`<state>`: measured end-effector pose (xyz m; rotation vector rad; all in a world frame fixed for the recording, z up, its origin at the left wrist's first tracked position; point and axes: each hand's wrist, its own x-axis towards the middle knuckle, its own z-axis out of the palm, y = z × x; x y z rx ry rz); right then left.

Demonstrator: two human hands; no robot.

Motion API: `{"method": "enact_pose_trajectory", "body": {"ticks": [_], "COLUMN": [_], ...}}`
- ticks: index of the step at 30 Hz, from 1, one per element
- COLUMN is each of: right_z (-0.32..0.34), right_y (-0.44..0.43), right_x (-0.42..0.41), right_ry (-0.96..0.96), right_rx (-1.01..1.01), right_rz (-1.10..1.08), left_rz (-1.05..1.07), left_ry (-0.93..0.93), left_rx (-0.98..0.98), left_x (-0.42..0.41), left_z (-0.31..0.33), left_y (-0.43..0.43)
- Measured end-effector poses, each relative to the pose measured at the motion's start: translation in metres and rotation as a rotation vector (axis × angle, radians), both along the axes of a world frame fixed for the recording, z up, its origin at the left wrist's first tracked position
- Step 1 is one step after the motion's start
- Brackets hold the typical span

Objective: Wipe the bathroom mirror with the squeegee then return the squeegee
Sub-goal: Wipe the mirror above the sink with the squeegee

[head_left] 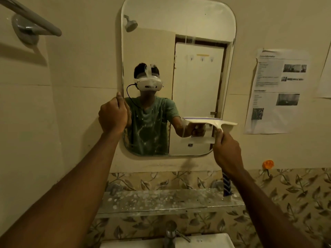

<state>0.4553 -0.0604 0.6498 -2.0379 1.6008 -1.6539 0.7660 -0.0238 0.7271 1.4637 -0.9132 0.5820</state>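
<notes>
left hand [113, 115] grips mirror [179, 24] edge | right hand [227, 154] holds squeegee [211, 122]

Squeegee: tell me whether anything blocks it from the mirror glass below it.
Nothing visible does. The right hand holds the white plastic squeegee against the rounded wall mirror; the left hand grips only its far left edge.
</notes>
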Motion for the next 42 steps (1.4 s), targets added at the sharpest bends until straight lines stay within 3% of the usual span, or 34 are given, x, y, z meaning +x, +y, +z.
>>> {"method": "enact_pose_trajectory", "body": {"ticks": [10,22,27,32,42], "right_z": [-0.097,-0.102,-0.06,0.023,0.211], "right_y": [0.023,0.033,0.035,0.035,0.014], "right_x": [0.015,0.005,0.006,0.013,0.037], "right_ry": [0.006,-0.019,-0.068,-0.127,-0.079], "right_rx": [0.126,0.218,0.122,0.007,-0.266], "right_rz": [-0.017,0.007,0.044,0.132,0.155], "left_rz": [0.009,-0.069,-0.04,-0.033,-0.18], "left_ry": [0.004,0.036,-0.032,0.013,0.108], "left_rx": [0.013,0.134,0.221,0.099,-0.063], "left_x": [-0.001,0.001,0.003,-0.001,-0.007], "left_z": [-0.007,0.0,0.013,0.029,0.156], "left_y": [-0.001,0.017,0.026,0.027,0.022]}}
